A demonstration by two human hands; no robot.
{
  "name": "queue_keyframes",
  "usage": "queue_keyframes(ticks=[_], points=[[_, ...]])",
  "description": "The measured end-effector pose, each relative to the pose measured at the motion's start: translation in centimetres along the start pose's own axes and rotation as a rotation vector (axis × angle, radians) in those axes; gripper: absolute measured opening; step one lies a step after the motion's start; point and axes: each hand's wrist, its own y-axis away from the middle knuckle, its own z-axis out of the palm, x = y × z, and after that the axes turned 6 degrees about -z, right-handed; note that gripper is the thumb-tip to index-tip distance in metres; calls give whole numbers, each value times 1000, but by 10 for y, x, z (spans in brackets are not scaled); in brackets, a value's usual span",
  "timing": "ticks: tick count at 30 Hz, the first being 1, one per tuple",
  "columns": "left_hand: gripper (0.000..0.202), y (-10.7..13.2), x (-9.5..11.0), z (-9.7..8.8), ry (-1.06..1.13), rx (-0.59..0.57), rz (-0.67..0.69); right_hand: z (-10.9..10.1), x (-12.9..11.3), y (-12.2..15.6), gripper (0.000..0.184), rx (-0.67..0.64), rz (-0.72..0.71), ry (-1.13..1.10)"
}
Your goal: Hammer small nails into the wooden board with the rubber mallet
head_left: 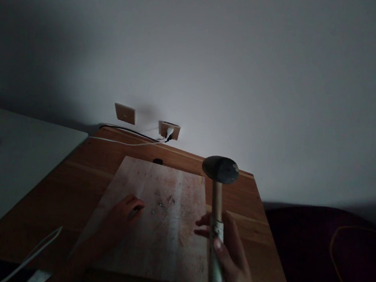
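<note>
From my screen, I'd judge the rubber mallet (217, 200) wants a firmer wrap and 2 hands well apart. My right hand (234, 251) pinches its handle (215, 272) under the thumb, fingertips partly spread, beside the pale board (169, 258). My left hand (127, 209) curls near small metal fasteners (162, 205); I can't tell whether it holds 1.

mallet (217, 209): black head up, near-upright | board (160, 248): flat, scuffed | silvery bits (162, 205): scattered mid-board
</note>
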Motion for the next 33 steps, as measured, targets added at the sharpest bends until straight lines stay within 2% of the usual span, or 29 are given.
queue_keyframes(ticks=[3,7,10,12,14,16,18,20,23,25,26,28,31,33], points=[[18,0,2,1,14,-11,-12,17,7,-10,47,72,74,7],[18,2,2,1,24,-19,-7,42,44,-20,65,86,382,-39],[18,5,-1,-1,17,-10,-21,49,51,-21,73,76,457,-79],[19,6,-3,-2,10,-3,-33,45,41,-16,69,121,400,-84],[20,6,-4,-4,10,-3,-40,34,24,-7,59,213,261,-105],[19,5,-4,-4,18,-2,-41,18,8,7,49,268,37,-148],[19,3,-3,-3,24,6,-40,2,-5,20,53,236,-215,-219],[20,2,-1,-2,25,10,-41,-7,-12,27,56,244,-294,-241],[20,1,2,-1,25,-21,-51,-3,-13,20,50,340,-346,-256],[20,0,4,-1,28,-40,-53,6,-5,3,48,392,-247,-229],[20,0,4,-1,30,-41,-50,11,2,-8,50,346,-68,-179],[21,0,5,-1,35,-37,-43,19,21,-28,55,167,271,-157],[21,2,4,-2,43,-35,-43,25,55,-47,70,112,391,-91],[21,4,1,-4,53,-30,-43,26,73,-50,71,95,437,-74]])
